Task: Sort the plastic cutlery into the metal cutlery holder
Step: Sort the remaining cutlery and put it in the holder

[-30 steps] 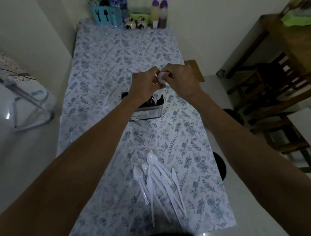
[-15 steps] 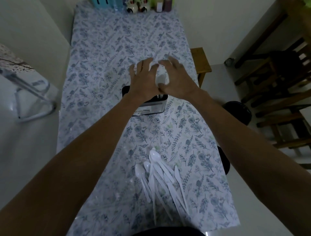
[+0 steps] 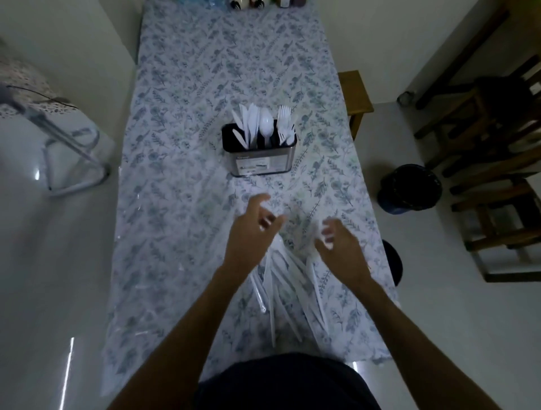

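The metal cutlery holder [image 3: 265, 162] stands mid-table with a black rim and a label on its front. White plastic knives [image 3: 248, 121] fill its left section, a spoon [image 3: 265, 123] stands in the middle and forks [image 3: 284, 120] on the right. A loose pile of white plastic cutlery [image 3: 285, 278] lies near the table's front edge. My left hand [image 3: 251, 234] hovers over the pile's far left end, fingers loosely spread and blurred, holding nothing. My right hand [image 3: 341, 248] hovers at the pile's right side, fingers relaxed and empty.
The floral tablecloth [image 3: 181, 175] covers a long table. Bottles and small items [image 3: 257, 3] line the far edge. A wooden stool [image 3: 355, 93] and a dark bin [image 3: 409, 188] sit to the right, with wooden chairs [image 3: 497, 146] beyond. A metal frame [image 3: 70, 155] stands left.
Both hands left the holder and drew back toward me, down to the loose pile. The holder, hidden by the hands before, now shows its cutlery. The view tilted downward.
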The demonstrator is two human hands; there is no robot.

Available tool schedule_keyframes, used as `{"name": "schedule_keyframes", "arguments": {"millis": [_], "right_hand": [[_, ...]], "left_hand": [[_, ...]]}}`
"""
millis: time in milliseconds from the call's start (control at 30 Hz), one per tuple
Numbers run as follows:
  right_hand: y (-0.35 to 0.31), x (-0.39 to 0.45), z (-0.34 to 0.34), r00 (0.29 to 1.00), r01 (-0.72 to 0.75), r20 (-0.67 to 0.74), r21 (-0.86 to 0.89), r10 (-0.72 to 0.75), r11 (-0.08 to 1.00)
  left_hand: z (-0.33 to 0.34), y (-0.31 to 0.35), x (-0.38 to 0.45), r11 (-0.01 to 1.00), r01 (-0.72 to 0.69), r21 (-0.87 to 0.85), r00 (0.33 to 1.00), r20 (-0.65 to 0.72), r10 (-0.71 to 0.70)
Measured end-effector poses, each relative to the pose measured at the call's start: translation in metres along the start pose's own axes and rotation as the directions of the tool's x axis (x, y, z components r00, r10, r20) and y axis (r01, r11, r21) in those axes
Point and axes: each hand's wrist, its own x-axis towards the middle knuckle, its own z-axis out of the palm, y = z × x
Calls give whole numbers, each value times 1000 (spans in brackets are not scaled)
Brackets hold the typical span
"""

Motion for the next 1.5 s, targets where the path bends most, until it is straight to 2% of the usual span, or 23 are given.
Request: {"name": "schedule_keyframes", "arguments": {"millis": [100, 167, 233, 300, 467, 633, 700, 767, 867, 933, 1033, 1100, 1167, 1267, 1367, 1433, 1500], "right_hand": [[29, -47, 13, 981, -173, 64, -106, 181, 979], [42, -66, 19, 966, -227, 81, -181, 244, 957], [48, -78, 25, 955, -237, 130, -207, 267, 949], [52, -85, 33, 959, -207, 146, -230, 244, 951], [55, -88, 42, 971, -194, 98, -220, 220, 956], [43, -101, 36, 978, -206, 20, -121, 209, 971], [34, -107, 34, 990, -134, 24, -84, 137, 987], [19, -115, 35, 992, -16, 123, -57, 23, 998], [0, -131, 43, 955, 159, 248, 32, -162, 987], [-1, -136, 51, 948, 207, 237, 44, -211, 977], [14, -132, 56, 987, 84, 147, -105, -68, 991], [24, -132, 56, 973, 22, 226, -274, 43, 961], [29, -134, 58, 955, 30, 285, -352, 77, 935], [28, -137, 59, 965, 38, 256, -334, 52, 942], [14, -139, 60, 983, 49, 182, -151, -21, 987], [-6, -141, 63, 970, 131, 213, -60, -116, 990], [-23, -140, 70, 940, 203, 280, -1, -195, 979]], "left_hand": [[16, -23, -58, 918, 308, -248, 943, -50, -330], [22, -31, -86, 840, 386, -381, 899, -49, -436], [25, -36, -106, 830, 407, -382, 898, 4, -439], [28, -41, -118, 857, 418, -300, 906, 68, -418], [35, -44, -131, 883, 444, -150, 889, 194, -414], [46, -45, -143, 836, 505, -214, 850, 288, -440], [49, -43, -144, 793, 551, -260, 822, 335, -461], [52, -41, -141, 744, 586, -320, 802, 360, -477], [58, -40, -135, 700, 578, -420, 814, 357, -458], [58, -41, -133, 637, 580, -507, 814, 348, -465], [49, -50, -132, 492, 624, -607, 764, 341, -548], [43, -60, -132, 385, 650, -656, 712, 346, -611], [36, -65, -134, 341, 661, -669, 681, 344, -647], [32, -70, -140, 373, 661, -651, 685, 320, -655], [32, -67, -143, 407, 670, -621, 700, 346, -624], [34, -62, -145, 429, 677, -599, 710, 378, -594], [38, -62, -147, 513, 665, -543, 735, 354, -578]]}}
